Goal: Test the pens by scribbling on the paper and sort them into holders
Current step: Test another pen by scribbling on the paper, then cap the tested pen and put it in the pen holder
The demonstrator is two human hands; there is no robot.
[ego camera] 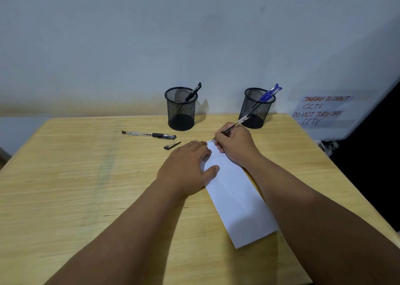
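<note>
Your folded paper (236, 198) lies thin and slippery on the bench (86, 176), so your left hand (186, 165) presses it flat with straight fingers. Your right hand (236, 144) pinches the light, stiff pen (232, 126) low near its tip, which meets the paper's far edge, just before the right holder (257, 107).

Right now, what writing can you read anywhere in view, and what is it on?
"JANGAN DI CABUT CCTV" on the paper sign on the wall, upper two lines.
"DO NOT TURN OFF CCTV" on the same sign, lower two lines.
Printing on the pen in the right hand: too small to read.
</note>
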